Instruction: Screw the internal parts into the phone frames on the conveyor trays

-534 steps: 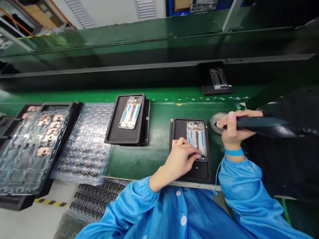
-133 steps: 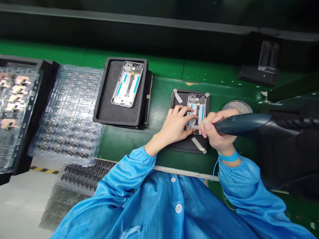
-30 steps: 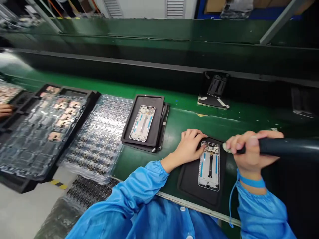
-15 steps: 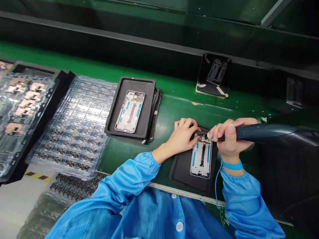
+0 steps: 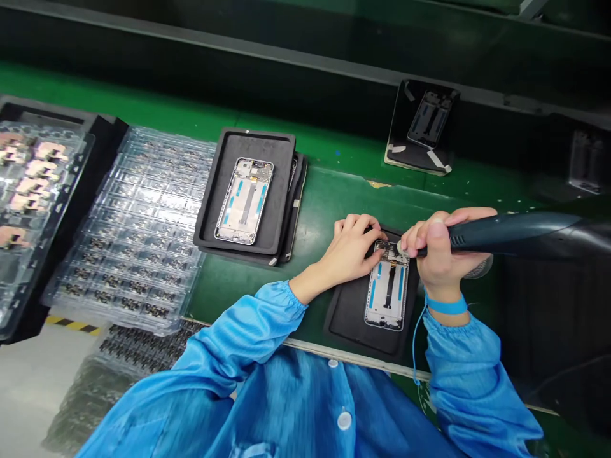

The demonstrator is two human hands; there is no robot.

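Note:
A phone frame [image 5: 387, 292], opened to show its inner parts and blue strips, lies on a black foam tray [image 5: 351, 321] at the table's front edge. My left hand [image 5: 351, 251] holds its upper left corner between thumb and curled fingers. My right hand [image 5: 439, 251] is wrapped around a dark electric screwdriver [image 5: 520, 234], whose body stretches off to the right. The fingertips of that hand are at the frame's upper right corner. They pinch a small pale piece too small to name, and hide part of the corner.
Left of my hands, another open phone frame [image 5: 244, 200] lies in stacked black foam trays [image 5: 207, 229]. Clear plastic trays [image 5: 138, 222] of small parts stand further left. At the back, a black board [image 5: 396, 137] bears a phone frame [image 5: 432, 121].
The whole view has shifted slightly, so the table sits a little higher. Both hands keep the same places at the phone frame, and the screwdriver stays in my right hand.

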